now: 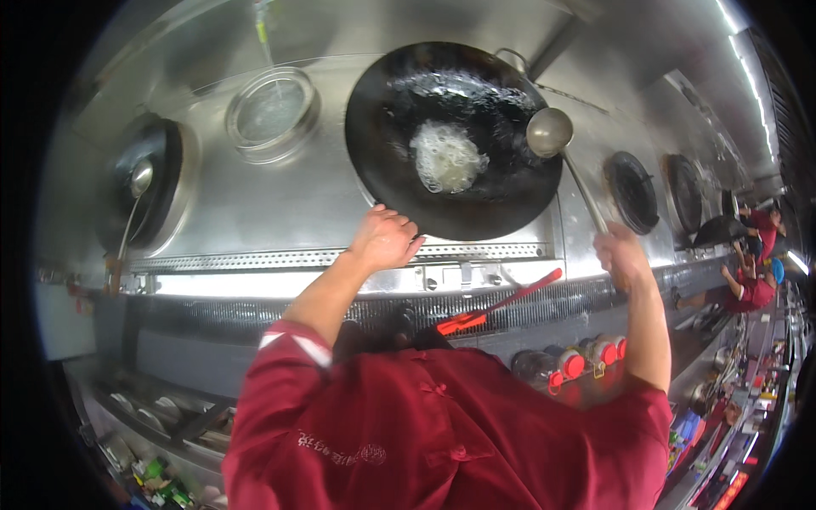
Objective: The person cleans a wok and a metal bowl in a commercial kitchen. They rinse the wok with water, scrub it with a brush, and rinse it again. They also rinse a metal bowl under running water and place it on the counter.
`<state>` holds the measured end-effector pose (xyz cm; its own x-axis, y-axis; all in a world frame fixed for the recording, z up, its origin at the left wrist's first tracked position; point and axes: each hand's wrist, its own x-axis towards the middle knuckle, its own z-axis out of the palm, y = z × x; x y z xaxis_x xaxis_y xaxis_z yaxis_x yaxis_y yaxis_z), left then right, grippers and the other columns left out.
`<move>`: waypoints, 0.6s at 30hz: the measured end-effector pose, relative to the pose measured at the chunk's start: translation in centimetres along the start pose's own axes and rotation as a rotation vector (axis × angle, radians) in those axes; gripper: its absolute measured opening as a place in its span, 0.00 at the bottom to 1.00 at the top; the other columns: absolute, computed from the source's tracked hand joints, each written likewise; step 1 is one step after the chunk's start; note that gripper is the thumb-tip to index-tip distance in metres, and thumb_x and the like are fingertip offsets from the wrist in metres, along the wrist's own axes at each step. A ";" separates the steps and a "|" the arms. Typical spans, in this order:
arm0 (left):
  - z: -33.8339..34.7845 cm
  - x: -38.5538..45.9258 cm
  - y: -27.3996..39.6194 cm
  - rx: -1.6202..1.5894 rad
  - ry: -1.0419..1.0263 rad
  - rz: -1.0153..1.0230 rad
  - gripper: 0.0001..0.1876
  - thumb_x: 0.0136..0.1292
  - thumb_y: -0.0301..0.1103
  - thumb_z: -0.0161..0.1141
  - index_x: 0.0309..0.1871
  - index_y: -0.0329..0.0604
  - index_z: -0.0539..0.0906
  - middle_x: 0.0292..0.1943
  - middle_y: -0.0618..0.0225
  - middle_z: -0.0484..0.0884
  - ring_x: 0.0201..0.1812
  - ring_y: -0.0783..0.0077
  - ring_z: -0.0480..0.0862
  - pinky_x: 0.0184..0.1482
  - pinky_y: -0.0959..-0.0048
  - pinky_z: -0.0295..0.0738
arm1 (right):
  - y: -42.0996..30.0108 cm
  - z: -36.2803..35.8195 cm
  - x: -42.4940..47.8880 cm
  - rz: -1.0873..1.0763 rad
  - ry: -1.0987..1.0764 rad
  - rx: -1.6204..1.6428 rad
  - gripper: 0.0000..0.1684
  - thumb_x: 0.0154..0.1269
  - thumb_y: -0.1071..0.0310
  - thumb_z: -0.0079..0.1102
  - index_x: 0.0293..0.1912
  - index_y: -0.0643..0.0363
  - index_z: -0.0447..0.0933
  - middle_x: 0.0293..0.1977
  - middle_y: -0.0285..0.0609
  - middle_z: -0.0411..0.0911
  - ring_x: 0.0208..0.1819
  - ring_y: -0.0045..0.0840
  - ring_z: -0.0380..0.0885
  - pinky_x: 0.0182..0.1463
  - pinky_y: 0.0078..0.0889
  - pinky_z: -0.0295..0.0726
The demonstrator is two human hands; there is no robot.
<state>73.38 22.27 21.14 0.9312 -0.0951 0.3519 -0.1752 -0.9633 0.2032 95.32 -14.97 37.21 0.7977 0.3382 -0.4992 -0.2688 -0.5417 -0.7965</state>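
Note:
A large black wok (382, 146) sits on the steel range in front of me. Frothy, pale liquid (448, 158) bubbles at its bottom, and the surrounding metal looks wet or oily. My left hand (386, 237) is curled at the near left edge of the wok, apparently gripping it there; any handle is hidden under the fingers. In my right hand (618, 254) is the long handle of a metal ladle (549, 132). The ladle's round bowl is over the wok's right rim. A wire-like loop handle (512, 57) shows at the far rim.
Left of the wok is a round, water-filled basin (271, 108) under a running spout. Farther left, another wok (167, 185) holds a ladle (141, 178). More woks (631, 191) line the right. Below are a red-handled tool (510, 298) and red-lidded jars (572, 364). People (755, 290) stand far right.

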 end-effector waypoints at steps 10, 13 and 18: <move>3.5 2.2 8.1 -0.074 0.096 -0.032 0.15 0.65 0.44 0.62 0.24 0.48 0.80 0.21 0.68 0.82 0.26 0.64 0.85 0.30 0.65 0.79 | -2.4 0.9 -13.7 0.265 -0.334 -0.258 0.12 0.68 0.76 0.55 0.51 0.65 0.73 0.20 0.31 0.69 0.18 0.13 0.68 0.21 0.21 0.68; 2.8 1.7 8.2 -0.169 0.104 -0.008 0.08 0.64 0.37 0.62 0.35 0.44 0.82 0.31 0.66 0.82 0.36 0.63 0.84 0.42 0.63 0.78 | -3.7 4.7 -11.4 0.075 -0.351 -0.661 0.18 0.67 0.73 0.57 0.55 0.67 0.72 0.22 0.43 0.75 0.21 0.30 0.76 0.27 0.31 0.76; -0.7 -2.7 6.5 -0.405 0.233 -0.073 0.19 0.60 0.30 0.65 0.56 0.40 0.82 0.54 0.59 0.81 0.59 0.55 0.78 0.62 0.56 0.71 | -6.4 14.1 -2.1 -0.567 -0.153 -0.910 0.28 0.66 0.69 0.57 0.64 0.62 0.70 0.44 0.67 0.80 0.48 0.59 0.79 0.53 0.49 0.77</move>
<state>69.48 16.42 22.16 0.8572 0.0725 0.5099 -0.2658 -0.7857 0.5586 87.77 -1.34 38.55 0.5869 0.7776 -0.2257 0.6698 -0.6228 -0.4043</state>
